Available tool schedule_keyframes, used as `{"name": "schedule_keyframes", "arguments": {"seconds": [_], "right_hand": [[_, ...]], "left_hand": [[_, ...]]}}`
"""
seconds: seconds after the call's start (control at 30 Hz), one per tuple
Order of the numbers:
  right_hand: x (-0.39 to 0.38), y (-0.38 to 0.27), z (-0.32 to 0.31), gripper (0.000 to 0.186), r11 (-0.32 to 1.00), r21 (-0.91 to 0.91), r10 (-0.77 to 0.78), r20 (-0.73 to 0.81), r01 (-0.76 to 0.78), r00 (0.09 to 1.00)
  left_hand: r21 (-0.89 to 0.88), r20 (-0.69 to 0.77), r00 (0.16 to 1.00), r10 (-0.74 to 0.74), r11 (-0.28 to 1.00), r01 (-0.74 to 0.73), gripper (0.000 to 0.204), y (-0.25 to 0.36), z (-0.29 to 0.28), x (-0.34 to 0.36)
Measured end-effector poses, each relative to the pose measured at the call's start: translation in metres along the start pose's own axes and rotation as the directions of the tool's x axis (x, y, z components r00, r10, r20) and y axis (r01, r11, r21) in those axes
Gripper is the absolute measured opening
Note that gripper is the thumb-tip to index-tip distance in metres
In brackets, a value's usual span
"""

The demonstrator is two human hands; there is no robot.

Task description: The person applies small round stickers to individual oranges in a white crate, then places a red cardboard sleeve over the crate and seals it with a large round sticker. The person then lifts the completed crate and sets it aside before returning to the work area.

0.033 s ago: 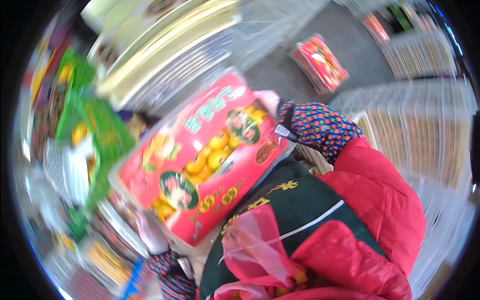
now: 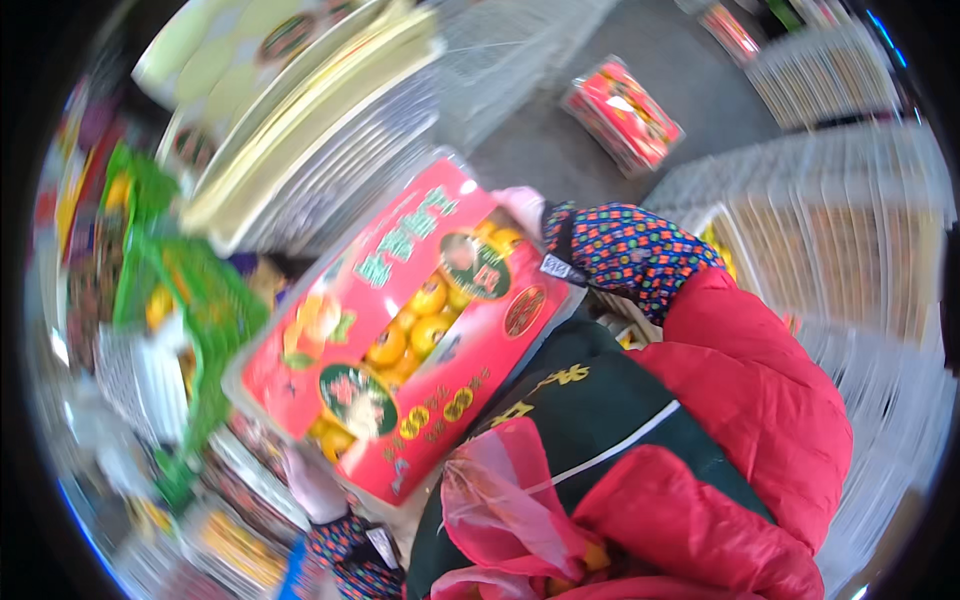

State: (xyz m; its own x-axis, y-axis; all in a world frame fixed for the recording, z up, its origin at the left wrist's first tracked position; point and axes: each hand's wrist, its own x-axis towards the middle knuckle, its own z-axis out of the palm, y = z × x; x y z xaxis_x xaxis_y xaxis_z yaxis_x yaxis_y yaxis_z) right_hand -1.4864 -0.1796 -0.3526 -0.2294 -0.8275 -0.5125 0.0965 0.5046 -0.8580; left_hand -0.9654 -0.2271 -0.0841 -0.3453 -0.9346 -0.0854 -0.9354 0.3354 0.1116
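A clear plastic fruit box [image 2: 400,335] with a red printed lid sheet hangs tilted in front of my body. Small orange citrus fruits show through gaps in the sheet. My right hand [image 2: 522,210], in a pale pink glove, grips the box's far right end. At the near left end my left hand [image 2: 315,487] closes on the box from the side. Most of the fingers of both hands are hidden by the box. Patterned sleeve covers reach down to both wrists.
Another red fruit box [image 2: 628,115] lies on the grey floor. Clear plastic trays [image 2: 830,240] are stacked at right. Pale printed cartons [image 2: 300,130] stand at upper left. Left of me is a green mesh crate [image 2: 215,300] with orange fruit in it.
The surroundings have shifted slightly up and left in the picture, and the view is a little less blurred. Both hands still hold the fruit box, which has hardly moved against my body.
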Motion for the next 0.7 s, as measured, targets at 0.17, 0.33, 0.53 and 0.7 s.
{"name": "schedule_keyframes", "arguments": {"seconds": [0.17, 0.33, 0.53, 0.7], "right_hand": [[0.013, -0.022, -0.075, 0.026, 0.969, 0.205, 0.149, -0.033, -0.139, 0.988], [0.017, -0.026, -0.115, 0.022, 0.983, 0.068, 0.184, -0.240, -0.173, 0.953], [0.002, -0.018, -0.104, 0.018, 0.931, 0.067, 0.361, -0.297, -0.358, 0.884], [-0.001, -0.048, -0.125, 0.014, 0.974, -0.103, 0.149, -0.375, -0.201, 0.915]], "left_hand": [[-0.709, 0.177, 0.905, -0.388, 0.588, 0.390, 0.019, 0.039, -0.001, 0.022], [-0.878, 0.314, 0.847, -0.429, 0.207, 0.431, 0.027, 0.051, 0.088, 0.009], [-0.804, 0.271, 0.915, -0.298, 0.453, 0.386, 0.028, 0.041, 0.112, 0.028], [-0.861, 0.504, 0.839, -0.206, -0.198, 0.468, 0.031, 0.051, 0.137, 0.090]]}}
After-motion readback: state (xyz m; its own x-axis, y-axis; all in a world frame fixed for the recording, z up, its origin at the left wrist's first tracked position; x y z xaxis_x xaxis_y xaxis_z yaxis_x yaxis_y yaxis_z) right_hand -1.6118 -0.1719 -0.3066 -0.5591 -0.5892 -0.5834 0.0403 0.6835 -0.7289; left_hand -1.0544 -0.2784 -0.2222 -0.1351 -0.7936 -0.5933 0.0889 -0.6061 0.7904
